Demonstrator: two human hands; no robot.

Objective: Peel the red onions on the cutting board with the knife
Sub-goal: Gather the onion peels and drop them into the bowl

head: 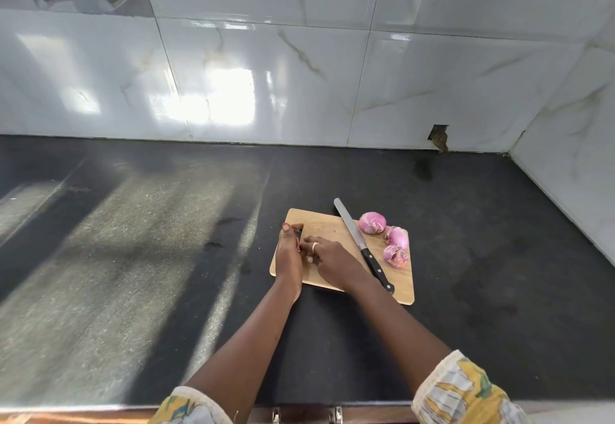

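A wooden cutting board (332, 224) lies on the dark counter. On its right part sit three red onions (372, 223), (397, 237), (395, 256), the nearest with torn skin. A long knife (357, 237) with a black handle lies free, diagonally across the board, left of the onions. My left hand (289, 254) stands on edge at the board's left side, fingers curved, with small reddish skin scraps (298, 246) against its palm. My right hand (332, 260), wearing a ring, reaches its fingers to those scraps; whether it pinches them is unclear.
The black counter (466, 257) runs left and right of the board. Glossy marble-look tiled walls stand at the back and right, with a broken hole (439, 137) low in the back wall. The counter's front edge is near my sleeves.
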